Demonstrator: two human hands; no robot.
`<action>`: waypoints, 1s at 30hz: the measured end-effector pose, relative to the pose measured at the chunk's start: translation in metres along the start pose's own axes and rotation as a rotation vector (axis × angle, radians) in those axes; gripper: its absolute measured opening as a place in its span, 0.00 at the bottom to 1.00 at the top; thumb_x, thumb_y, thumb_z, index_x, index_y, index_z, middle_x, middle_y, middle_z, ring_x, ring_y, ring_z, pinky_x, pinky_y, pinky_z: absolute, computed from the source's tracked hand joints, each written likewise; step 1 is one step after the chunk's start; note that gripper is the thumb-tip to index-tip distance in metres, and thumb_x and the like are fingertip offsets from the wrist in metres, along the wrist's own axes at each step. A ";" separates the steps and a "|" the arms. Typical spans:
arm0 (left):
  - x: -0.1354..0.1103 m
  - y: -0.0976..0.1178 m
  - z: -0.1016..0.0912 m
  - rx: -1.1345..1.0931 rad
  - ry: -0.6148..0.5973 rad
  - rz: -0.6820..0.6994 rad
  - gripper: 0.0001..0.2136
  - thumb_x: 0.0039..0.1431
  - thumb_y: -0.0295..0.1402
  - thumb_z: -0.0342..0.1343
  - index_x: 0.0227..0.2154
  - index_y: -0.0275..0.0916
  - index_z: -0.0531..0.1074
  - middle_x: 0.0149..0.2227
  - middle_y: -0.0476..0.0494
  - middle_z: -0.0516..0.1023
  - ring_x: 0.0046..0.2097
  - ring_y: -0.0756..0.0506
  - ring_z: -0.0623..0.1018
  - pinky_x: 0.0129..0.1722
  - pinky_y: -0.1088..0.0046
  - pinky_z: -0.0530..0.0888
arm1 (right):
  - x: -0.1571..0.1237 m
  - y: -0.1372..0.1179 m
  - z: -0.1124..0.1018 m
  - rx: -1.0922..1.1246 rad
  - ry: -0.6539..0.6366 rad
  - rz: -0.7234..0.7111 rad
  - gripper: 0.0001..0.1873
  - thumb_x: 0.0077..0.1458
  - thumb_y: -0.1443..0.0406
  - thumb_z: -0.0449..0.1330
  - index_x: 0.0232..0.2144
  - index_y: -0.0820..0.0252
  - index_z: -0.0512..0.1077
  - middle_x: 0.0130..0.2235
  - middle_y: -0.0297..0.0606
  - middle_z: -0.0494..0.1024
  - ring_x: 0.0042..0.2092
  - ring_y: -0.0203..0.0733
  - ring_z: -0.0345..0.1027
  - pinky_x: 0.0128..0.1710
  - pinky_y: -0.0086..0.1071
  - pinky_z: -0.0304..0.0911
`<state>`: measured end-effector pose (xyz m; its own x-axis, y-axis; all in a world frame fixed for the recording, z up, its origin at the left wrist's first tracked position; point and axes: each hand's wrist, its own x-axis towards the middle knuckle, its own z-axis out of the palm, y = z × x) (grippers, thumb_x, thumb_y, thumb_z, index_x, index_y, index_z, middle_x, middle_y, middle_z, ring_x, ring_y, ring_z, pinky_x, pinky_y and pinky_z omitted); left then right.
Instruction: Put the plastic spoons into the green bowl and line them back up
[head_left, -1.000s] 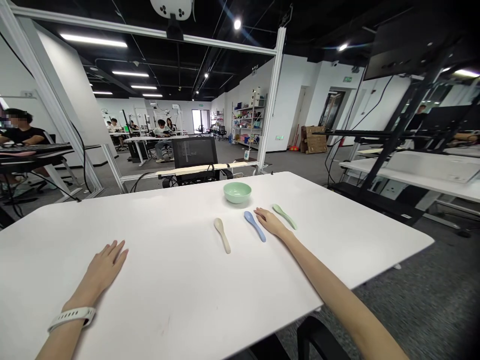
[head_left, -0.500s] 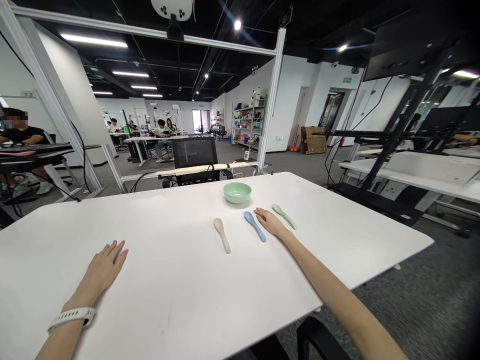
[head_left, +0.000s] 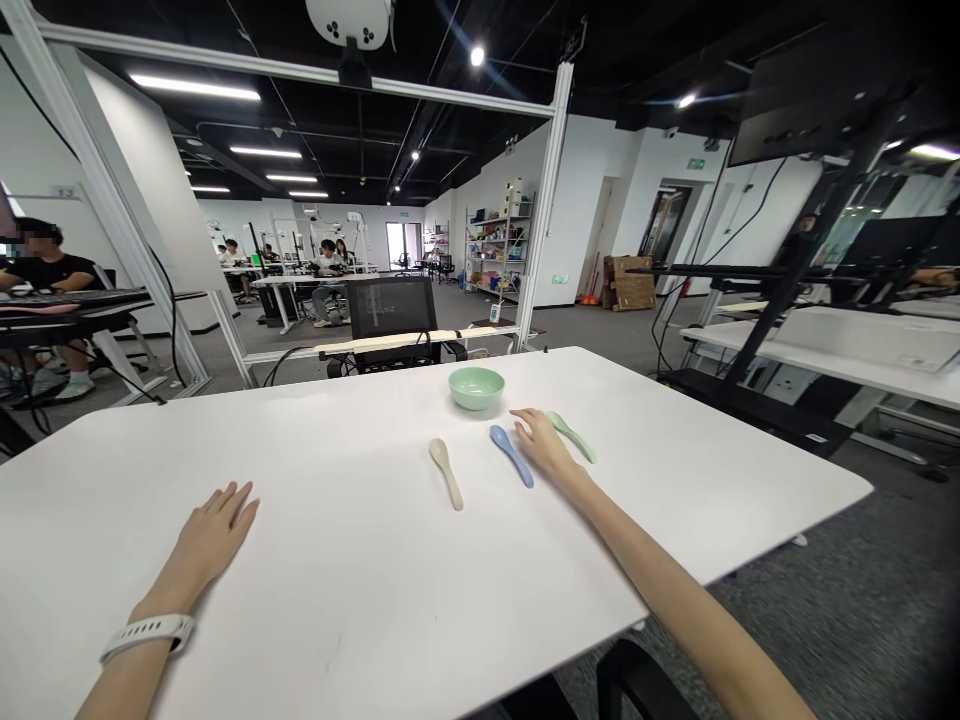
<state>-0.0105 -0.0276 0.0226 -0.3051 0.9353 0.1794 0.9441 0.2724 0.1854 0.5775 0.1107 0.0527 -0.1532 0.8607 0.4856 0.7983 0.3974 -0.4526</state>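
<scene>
White tabletop [head_left: 337,580], illegible green sign [head_left: 696,163] beyond: left hand [head_left: 210,537] outstretched, right hand [head_left: 543,443] loosely open between blue spoon [head_left: 513,458] and pale-green spoon [head_left: 574,439], both hands empty

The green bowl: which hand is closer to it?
Right. The right hand is just off the near right side of the green bowl; the left hand lies much farther away, to its left.

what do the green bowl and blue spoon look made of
Green bowl: probably plastic, perhaps glazed ceramic; smooth with a soft sheen, evenly coloured. Blue spoon: likely moulded plastic, satin finish; one even colour from head to handle, no visible joint.
</scene>
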 end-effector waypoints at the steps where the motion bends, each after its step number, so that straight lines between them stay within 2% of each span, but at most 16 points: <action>1: 0.000 0.000 0.001 0.005 0.001 0.000 0.39 0.66 0.48 0.35 0.70 0.28 0.68 0.74 0.28 0.66 0.75 0.29 0.65 0.73 0.45 0.64 | -0.001 -0.014 0.000 0.021 -0.009 -0.016 0.21 0.70 0.67 0.51 0.57 0.65 0.79 0.53 0.51 0.83 0.57 0.52 0.76 0.62 0.45 0.66; 3: 0.000 -0.001 0.001 0.011 -0.001 -0.008 0.38 0.67 0.48 0.35 0.70 0.28 0.67 0.74 0.28 0.66 0.75 0.29 0.65 0.73 0.46 0.64 | -0.004 -0.046 0.006 0.080 -0.099 -0.052 0.19 0.71 0.65 0.53 0.57 0.64 0.78 0.44 0.46 0.84 0.48 0.48 0.77 0.55 0.40 0.68; 7: -0.002 0.000 0.001 0.014 0.012 -0.003 0.37 0.68 0.47 0.35 0.70 0.29 0.67 0.74 0.29 0.66 0.76 0.30 0.64 0.73 0.47 0.64 | -0.017 -0.109 0.026 0.116 -0.299 -0.069 0.19 0.67 0.60 0.61 0.56 0.64 0.77 0.38 0.42 0.82 0.41 0.47 0.75 0.45 0.36 0.65; 9: -0.003 -0.001 0.001 0.014 0.014 0.006 0.37 0.68 0.47 0.35 0.70 0.29 0.67 0.74 0.29 0.67 0.76 0.30 0.64 0.73 0.47 0.64 | -0.024 -0.128 0.035 0.119 -0.362 -0.076 0.18 0.63 0.62 0.64 0.53 0.62 0.77 0.37 0.41 0.81 0.40 0.46 0.74 0.42 0.34 0.63; 11: -0.003 -0.002 0.002 0.012 0.017 0.009 0.38 0.67 0.47 0.35 0.70 0.28 0.67 0.74 0.29 0.67 0.75 0.30 0.64 0.73 0.47 0.64 | -0.029 -0.137 0.039 0.140 -0.409 -0.082 0.17 0.59 0.66 0.65 0.52 0.60 0.76 0.37 0.38 0.80 0.39 0.44 0.72 0.40 0.32 0.61; 15: -0.001 -0.006 0.006 0.014 -0.003 0.008 0.40 0.66 0.49 0.33 0.71 0.27 0.65 0.75 0.28 0.65 0.76 0.29 0.63 0.74 0.46 0.62 | -0.020 -0.133 0.032 0.197 -0.400 -0.041 0.19 0.58 0.71 0.61 0.52 0.59 0.75 0.34 0.34 0.78 0.35 0.40 0.70 0.37 0.30 0.58; 20: 0.002 -0.008 0.011 0.030 0.006 0.005 0.40 0.65 0.49 0.33 0.71 0.28 0.65 0.75 0.30 0.65 0.76 0.30 0.63 0.74 0.48 0.62 | 0.040 -0.112 0.004 0.091 -0.192 0.028 0.16 0.63 0.72 0.57 0.52 0.64 0.76 0.33 0.38 0.80 0.35 0.43 0.71 0.38 0.31 0.61; 22: 0.001 -0.007 0.011 0.026 0.024 0.006 0.40 0.66 0.48 0.34 0.71 0.28 0.66 0.74 0.29 0.66 0.76 0.30 0.64 0.73 0.48 0.62 | 0.069 -0.104 -0.006 -0.037 -0.136 0.079 0.17 0.65 0.72 0.56 0.54 0.66 0.76 0.36 0.42 0.83 0.39 0.44 0.75 0.40 0.31 0.63; 25: -0.001 -0.005 0.011 0.013 0.029 0.012 0.39 0.66 0.48 0.35 0.70 0.27 0.67 0.74 0.27 0.66 0.75 0.29 0.64 0.73 0.46 0.63 | 0.104 -0.096 -0.011 -0.240 -0.129 0.159 0.20 0.67 0.73 0.55 0.58 0.68 0.76 0.47 0.50 0.86 0.48 0.47 0.79 0.47 0.30 0.64; 27: -0.001 -0.005 0.010 0.005 0.028 0.012 0.39 0.67 0.48 0.35 0.70 0.27 0.67 0.74 0.26 0.66 0.75 0.28 0.65 0.72 0.45 0.64 | 0.118 -0.093 -0.008 -0.337 -0.150 0.201 0.20 0.68 0.72 0.58 0.59 0.68 0.77 0.53 0.54 0.84 0.54 0.50 0.79 0.49 0.31 0.64; 30: -0.002 -0.006 0.011 0.004 0.045 0.020 0.37 0.67 0.48 0.36 0.69 0.30 0.68 0.73 0.28 0.68 0.74 0.29 0.66 0.72 0.44 0.64 | 0.129 -0.092 0.002 -0.421 -0.189 0.240 0.19 0.66 0.70 0.63 0.57 0.67 0.78 0.55 0.57 0.84 0.56 0.54 0.79 0.50 0.32 0.65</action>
<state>-0.0136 -0.0287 0.0106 -0.2916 0.9294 0.2263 0.9505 0.2550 0.1775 0.4834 0.1859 0.1554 -0.0082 0.9698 0.2439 0.9830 0.0526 -0.1758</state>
